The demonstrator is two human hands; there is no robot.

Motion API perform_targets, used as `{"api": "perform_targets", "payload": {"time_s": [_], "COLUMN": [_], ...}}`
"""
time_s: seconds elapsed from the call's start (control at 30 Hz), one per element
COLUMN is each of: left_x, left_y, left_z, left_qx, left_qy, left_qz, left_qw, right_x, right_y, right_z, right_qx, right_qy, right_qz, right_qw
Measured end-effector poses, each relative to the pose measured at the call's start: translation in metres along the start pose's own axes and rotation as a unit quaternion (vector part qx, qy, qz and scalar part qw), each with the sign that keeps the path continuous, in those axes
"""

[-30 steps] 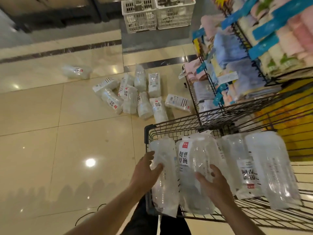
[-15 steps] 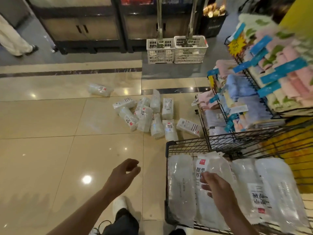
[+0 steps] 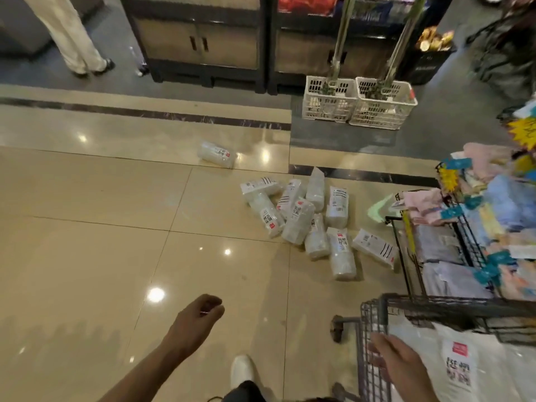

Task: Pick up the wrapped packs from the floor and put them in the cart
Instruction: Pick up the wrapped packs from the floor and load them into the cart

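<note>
Hands empty: left hand point(image 3: 200, 323) loosely curled, right hand point(image 3: 398, 362) apparently spread over the cart point(image 3: 374, 317), between loads. Wrapped packs point(image 3: 307, 219) lie heaped ahead; next comes stepping forward and stooping.

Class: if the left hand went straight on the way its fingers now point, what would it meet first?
Probably the nearest upright-lying pack at the heap's near edge; bare floor lies between it and the left hand, though depth is uncertain.

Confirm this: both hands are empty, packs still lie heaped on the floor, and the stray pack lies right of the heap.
Wrong side. The head view shows the stray pack lying left of the heap, farther away. Left hand and right hand are empty.
</note>
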State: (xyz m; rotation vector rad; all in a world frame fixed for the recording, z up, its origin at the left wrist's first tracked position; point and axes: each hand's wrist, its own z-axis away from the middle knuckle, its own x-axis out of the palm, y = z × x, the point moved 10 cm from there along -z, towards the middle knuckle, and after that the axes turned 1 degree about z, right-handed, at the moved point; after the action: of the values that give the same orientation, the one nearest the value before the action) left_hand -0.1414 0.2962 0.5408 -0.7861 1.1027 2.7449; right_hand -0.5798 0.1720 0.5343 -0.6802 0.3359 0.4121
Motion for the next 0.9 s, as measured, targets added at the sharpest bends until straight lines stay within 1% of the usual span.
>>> {"api": "perform_targets", "payload": {"time_s": [0.1,0.23,0.3,0.47,0.63,0.77,0.83,0.9], "left_x": [-0.025,-0.038,-0.04,-0.049,-0.065,-0.066,-0.053,-0.029], "left_y": [-0.013,-0.015,-0.01,0.008,0.025,0.051,0.068,0.086], "left_z": [-0.021,-0.056,-0.075,-0.13,-0.197,-0.285,-0.349,-0.426], "left_qx": [-0.025,-0.055,-0.066,-0.092,-0.183,-0.234,-0.218,-0.184], "left_qy": [0.01,0.01,0.003,0.005,0.034,0.045,0.033,0.009], "left_qz": [0.018,0.021,0.018,0.003,0.012,0.017,-0.008,-0.031], "left_qw": [0.999,0.998,0.998,0.996,0.982,0.971,0.975,0.982], "right_x": [0.023,0.047,0.063,0.115,0.159,0.188,0.205,0.225], "right_y": [-0.015,-0.055,-0.088,-0.19,-0.284,-0.325,-0.326,-0.319], "right_z": [-0.011,-0.039,-0.06,-0.131,-0.232,-0.327,-0.381,-0.437], "right_qx": [0.021,0.013,-0.003,-0.017,-0.034,-0.03,-0.019,-0.003], "right_qy": [0.001,-0.002,-0.016,-0.069,-0.11,-0.126,-0.129,-0.124], "right_qz": [-0.001,0.001,0.005,-0.043,-0.015,0.072,0.121,0.147], "right_qw": [1.0,1.0,1.0,0.997,0.993,0.989,0.984,0.981]}}
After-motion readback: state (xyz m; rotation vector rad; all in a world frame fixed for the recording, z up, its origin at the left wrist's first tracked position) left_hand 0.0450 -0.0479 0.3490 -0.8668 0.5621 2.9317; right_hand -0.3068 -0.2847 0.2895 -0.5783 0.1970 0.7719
